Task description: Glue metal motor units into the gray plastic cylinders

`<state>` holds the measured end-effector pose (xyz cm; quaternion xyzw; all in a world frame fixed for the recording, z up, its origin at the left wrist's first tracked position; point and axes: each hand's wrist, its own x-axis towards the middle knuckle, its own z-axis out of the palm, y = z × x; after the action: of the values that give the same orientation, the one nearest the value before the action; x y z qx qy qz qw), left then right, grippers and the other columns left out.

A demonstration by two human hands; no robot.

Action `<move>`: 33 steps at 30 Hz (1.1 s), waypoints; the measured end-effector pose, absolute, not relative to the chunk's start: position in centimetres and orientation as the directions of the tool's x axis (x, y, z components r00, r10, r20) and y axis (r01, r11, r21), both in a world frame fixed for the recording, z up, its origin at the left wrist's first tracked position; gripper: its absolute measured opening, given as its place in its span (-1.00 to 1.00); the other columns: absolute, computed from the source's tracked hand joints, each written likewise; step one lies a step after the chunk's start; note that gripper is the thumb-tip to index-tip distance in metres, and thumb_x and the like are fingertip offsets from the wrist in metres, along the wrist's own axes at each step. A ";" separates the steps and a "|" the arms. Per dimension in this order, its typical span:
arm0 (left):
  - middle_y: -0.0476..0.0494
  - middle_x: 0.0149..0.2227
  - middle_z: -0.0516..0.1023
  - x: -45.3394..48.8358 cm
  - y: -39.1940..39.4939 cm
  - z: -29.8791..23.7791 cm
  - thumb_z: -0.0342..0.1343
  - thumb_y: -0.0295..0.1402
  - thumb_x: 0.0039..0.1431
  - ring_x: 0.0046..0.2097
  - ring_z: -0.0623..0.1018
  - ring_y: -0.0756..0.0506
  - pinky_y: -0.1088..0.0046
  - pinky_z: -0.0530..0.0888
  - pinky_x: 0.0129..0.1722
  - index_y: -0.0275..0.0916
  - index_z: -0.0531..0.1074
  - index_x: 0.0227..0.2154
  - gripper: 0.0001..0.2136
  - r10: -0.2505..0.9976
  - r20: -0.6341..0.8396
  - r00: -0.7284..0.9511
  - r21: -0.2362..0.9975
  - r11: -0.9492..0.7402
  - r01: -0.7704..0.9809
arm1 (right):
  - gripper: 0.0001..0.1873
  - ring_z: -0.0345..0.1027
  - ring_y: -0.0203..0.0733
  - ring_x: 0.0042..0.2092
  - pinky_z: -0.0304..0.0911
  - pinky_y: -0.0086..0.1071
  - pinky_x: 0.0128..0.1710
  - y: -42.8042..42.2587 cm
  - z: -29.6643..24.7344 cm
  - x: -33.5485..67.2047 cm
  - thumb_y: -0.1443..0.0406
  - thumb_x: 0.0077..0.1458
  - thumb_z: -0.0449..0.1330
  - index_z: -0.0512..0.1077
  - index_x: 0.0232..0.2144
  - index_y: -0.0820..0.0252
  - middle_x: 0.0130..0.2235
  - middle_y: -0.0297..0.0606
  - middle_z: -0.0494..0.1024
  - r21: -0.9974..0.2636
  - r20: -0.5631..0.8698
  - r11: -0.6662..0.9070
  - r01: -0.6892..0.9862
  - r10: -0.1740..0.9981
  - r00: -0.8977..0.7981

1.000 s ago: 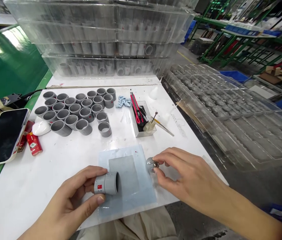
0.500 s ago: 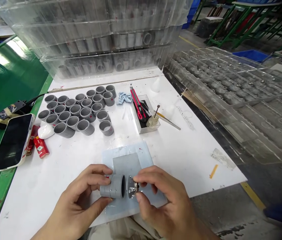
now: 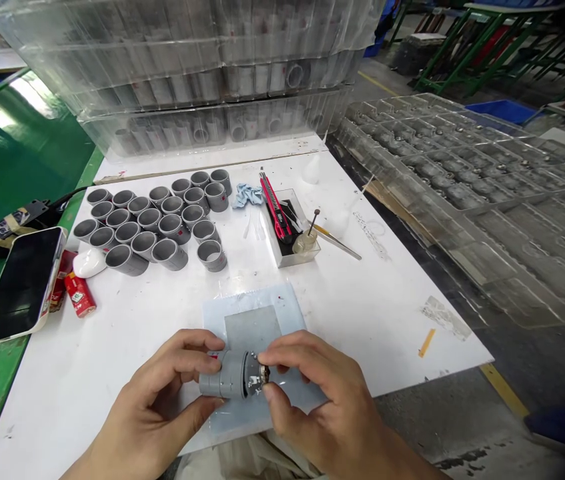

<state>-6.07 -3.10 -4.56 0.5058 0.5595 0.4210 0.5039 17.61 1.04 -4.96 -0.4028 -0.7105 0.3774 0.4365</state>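
My left hand point(image 3: 167, 390) is closed around a grey cylindrical sleeve point(image 3: 229, 375), which lies on its side in the air with its open end facing right. Between thumb and fingers of my right hand point(image 3: 319, 393) is a small round metal-and-grey part point(image 3: 255, 375). That part sits at the mouth of the sleeve, lined up with it and touching or almost touching the rim. Whether it reaches inside cannot be made out. Below both hands is a light blue cloth point(image 3: 289, 313) with a grey square sheet point(image 3: 252, 327) on it.
Several grey sleeves point(image 3: 169, 255) stand upright at the left. Behind them are stacked clear trays point(image 3: 162, 133). A small box point(image 3: 289, 259) holds a red cutter point(image 3: 275, 207), with tweezers point(image 3: 337, 241) beside it. A phone point(image 3: 19, 287) lies at the left edge.
My right hand has moved left, bringing the round metal part from a small gap away up to the sleeve's open end. My left hand and the sleeve have hardly moved.
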 end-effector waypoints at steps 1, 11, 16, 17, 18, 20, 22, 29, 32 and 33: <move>-0.07 0.08 0.57 -6.1 -3.1 -4.5 0.28 -0.54 0.23 0.08 0.61 -0.11 0.62 0.59 -0.16 0.05 0.64 -0.16 -0.73 0.991 -0.136 0.017 0.981 0.133 0.144 | -0.69 0.58 -0.24 -0.19 0.56 -0.43 -0.15 1.0 -4.9 17.6 0.44 0.10 0.31 0.57 -0.09 0.09 -0.19 -0.28 0.65 -0.889 0.312 0.387 0.245 0.904 -0.293; -0.11 0.07 0.59 -6.3 -3.1 -4.7 0.32 -0.52 0.19 0.12 0.59 -0.17 0.54 0.60 -0.14 0.02 0.65 -0.20 -0.77 0.991 -0.135 0.007 0.971 0.131 0.200 | -0.67 0.60 -0.22 -0.17 0.57 -0.41 -0.13 1.1 -4.9 17.5 0.45 0.09 0.32 0.58 -0.08 0.09 -0.18 -0.27 0.66 -0.905 0.291 0.366 0.216 0.904 -0.313; -0.06 0.06 0.59 -6.2 -3.0 -4.7 0.31 -0.53 0.20 0.08 0.62 -0.11 0.58 0.60 -0.10 0.05 0.64 -0.19 -0.74 0.988 -0.153 -0.001 0.979 0.151 0.136 | -0.71 0.61 -0.24 -0.16 0.56 -0.45 -0.13 1.1 -4.8 17.6 0.43 0.13 0.34 0.60 -0.09 0.09 -0.18 -0.29 0.68 -0.912 0.277 0.351 0.212 0.909 -0.312; -0.06 0.06 0.59 -6.2 -2.9 -4.7 0.32 -0.54 0.19 0.06 0.63 -0.10 0.58 0.60 -0.10 0.04 0.64 -0.19 -0.74 0.988 -0.156 -0.003 0.981 0.155 0.118 | -0.74 0.61 -0.27 -0.19 0.56 -0.48 -0.15 1.1 -4.8 17.7 0.41 0.14 0.35 0.60 -0.11 0.08 -0.19 -0.31 0.68 -0.916 0.261 0.335 0.221 0.915 -0.306; -0.07 0.06 0.59 -6.1 -2.9 -4.7 0.33 -0.54 0.19 0.05 0.64 -0.10 0.58 0.61 -0.10 0.03 0.64 -0.19 -0.73 0.987 -0.160 -0.004 0.982 0.160 0.100 | -0.77 0.61 -0.29 -0.21 0.55 -0.50 -0.17 1.1 -4.7 17.7 0.40 0.16 0.36 0.60 -0.13 0.08 -0.21 -0.33 0.69 -0.919 0.244 0.319 0.232 0.923 -0.299; -0.09 0.07 0.60 -6.1 -2.9 -4.8 0.33 -0.54 0.19 0.05 0.64 -0.11 0.56 0.63 -0.10 0.02 0.65 -0.18 -0.74 0.986 -0.164 -0.009 0.984 0.164 0.072 | -0.83 0.61 -0.32 -0.24 0.54 -0.54 -0.19 1.1 -4.7 17.6 0.37 0.18 0.38 0.60 -0.16 0.07 -0.23 -0.37 0.71 -0.923 0.217 0.291 0.250 0.933 -0.287; -0.11 0.08 0.61 -6.2 -2.9 -4.8 0.34 -0.53 0.19 0.07 0.64 -0.13 0.54 0.63 -0.09 0.01 0.66 -0.17 -0.75 0.988 -0.156 -0.020 0.985 0.157 0.075 | -0.84 0.64 -0.30 -0.20 0.56 -0.54 -0.15 1.0 -4.8 17.4 0.37 0.20 0.39 0.63 -0.16 0.05 -0.21 -0.37 0.73 -0.922 0.230 0.298 0.246 0.935 -0.268; 0.01 0.01 0.65 -6.4 -3.1 -4.9 0.34 -0.55 0.19 0.07 0.64 -0.08 0.58 0.60 -0.05 0.05 0.63 -0.23 -0.74 0.998 0.057 -0.039 0.976 -0.047 0.214 | -0.68 0.67 -0.21 -0.12 0.63 -0.40 -0.09 0.3 -4.7 16.5 0.50 0.20 0.33 0.60 -0.06 0.07 -0.13 -0.27 0.74 -0.831 0.471 0.515 0.210 0.852 -0.228; 0.05 0.04 0.63 -6.7 -3.0 -4.9 0.32 -0.59 0.22 0.08 0.64 -0.06 0.58 0.61 -0.05 0.09 0.59 -0.16 -0.67 0.992 0.112 0.065 0.961 -0.125 0.247 | -0.70 0.67 -0.22 -0.12 0.63 -0.40 -0.09 0.4 -4.2 16.7 0.50 0.19 0.32 0.58 -0.08 0.08 -0.15 -0.26 0.73 -0.816 0.479 0.531 0.228 0.843 -0.245; 0.04 0.05 0.62 -6.8 -3.0 -5.0 0.30 -0.61 0.23 0.09 0.64 -0.06 0.57 0.62 -0.05 0.09 0.58 -0.12 -0.64 0.987 0.124 0.101 0.954 -0.147 0.262 | -0.72 0.67 -0.23 -0.13 0.63 -0.42 -0.09 0.5 -4.0 16.8 0.49 0.19 0.32 0.58 -0.10 0.08 -0.17 -0.27 0.73 -0.819 0.474 0.526 0.231 0.846 -0.245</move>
<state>-6.84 -2.95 -4.95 0.6165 0.5064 0.4395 0.4127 16.85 0.51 -3.99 -0.3719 -0.7236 0.3141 0.4893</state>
